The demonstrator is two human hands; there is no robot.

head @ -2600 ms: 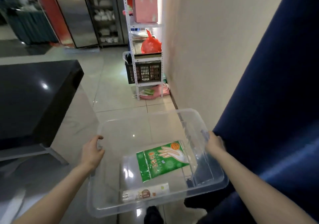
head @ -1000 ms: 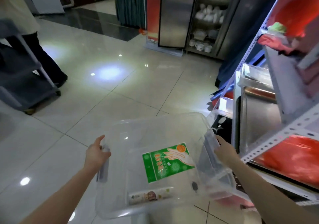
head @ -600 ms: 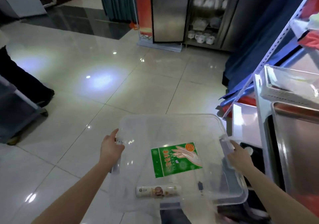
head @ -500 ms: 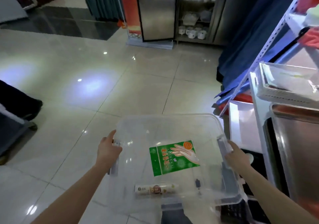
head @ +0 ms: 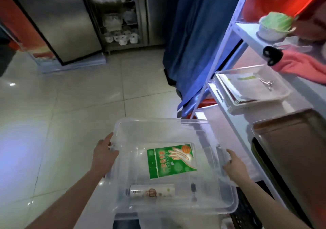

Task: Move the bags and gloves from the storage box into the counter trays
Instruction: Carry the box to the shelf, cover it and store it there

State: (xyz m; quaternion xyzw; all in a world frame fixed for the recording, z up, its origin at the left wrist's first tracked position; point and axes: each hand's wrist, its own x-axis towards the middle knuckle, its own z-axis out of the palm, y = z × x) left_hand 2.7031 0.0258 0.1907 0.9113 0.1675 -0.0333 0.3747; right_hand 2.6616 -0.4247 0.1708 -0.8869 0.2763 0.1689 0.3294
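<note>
Walked the clear storage box (head: 169,172) up beside the shelf rack (head: 234,94), left hand (head: 104,155) and right hand (head: 233,167) each clamped on a side rim, glove pack (head: 170,160) and bag roll (head: 152,190) inside, so keep it level.

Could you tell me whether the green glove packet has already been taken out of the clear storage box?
No, the green glove packet lies flat on the floor of the clear storage box, beside a roll.
</note>
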